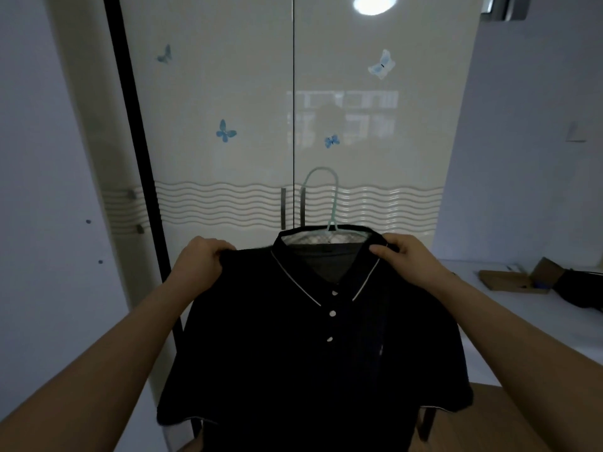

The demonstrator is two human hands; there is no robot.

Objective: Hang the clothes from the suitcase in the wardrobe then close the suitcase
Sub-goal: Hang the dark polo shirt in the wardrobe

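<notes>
A dark polo shirt (293,347) with a white-trimmed collar and white buttons is held up in front of me on a pale green hanger (326,197), whose hook sticks up above the collar. My left hand (202,259) grips the shirt's left shoulder. My right hand (408,252) pinches the right side of the collar and shoulder. Behind the shirt stands the white wardrobe (228,109), its two doors closed, with blue butterfly stickers and vertical handles (283,208) at the middle seam. The suitcase is out of view.
A white surface (538,321) at the right carries an open cardboard box (522,278) and a dark object (584,291). A dark vertical post (137,141) runs along the wardrobe's left side. Plain walls flank both sides.
</notes>
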